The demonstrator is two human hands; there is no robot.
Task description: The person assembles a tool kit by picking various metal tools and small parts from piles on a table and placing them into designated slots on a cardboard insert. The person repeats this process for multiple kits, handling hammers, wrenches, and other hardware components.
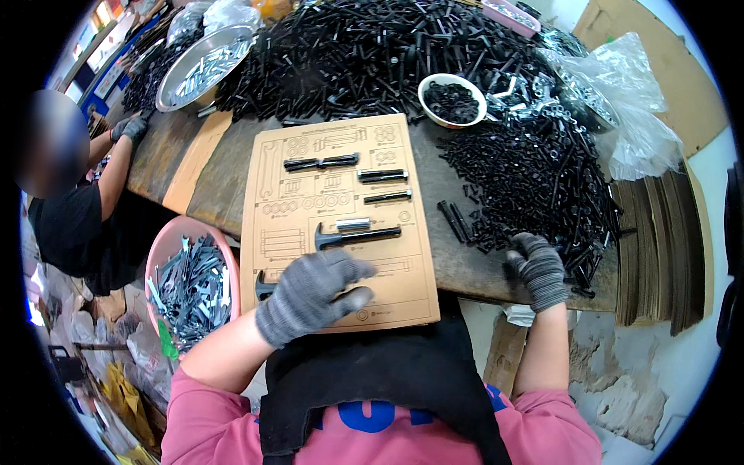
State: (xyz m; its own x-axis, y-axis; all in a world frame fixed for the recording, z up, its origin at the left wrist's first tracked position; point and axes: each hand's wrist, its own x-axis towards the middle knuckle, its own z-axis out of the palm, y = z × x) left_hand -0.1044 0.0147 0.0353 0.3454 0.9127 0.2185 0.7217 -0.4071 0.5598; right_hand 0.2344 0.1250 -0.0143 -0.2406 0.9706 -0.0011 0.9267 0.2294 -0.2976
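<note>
A brown cardboard sheet printed with part outlines lies before me on the table edge. On it rest black bolts, two shorter bolt groups, silver pins and a black T-headed bolt. My left hand, in a grey knit glove, is over the lower sheet with thumb and forefinger apart. It partly covers another black hooked-head piece. My right hand, gloved alike, has curled fingers at the near edge of a pile of small black screws; anything inside them is hidden.
A large heap of black bolts spans the back. Around it are a steel bowl of silver pins, a white bowl of dark parts and a pink tub of wrenches. A co-worker's gloved hands rest at left. Cardboard sheets stand right.
</note>
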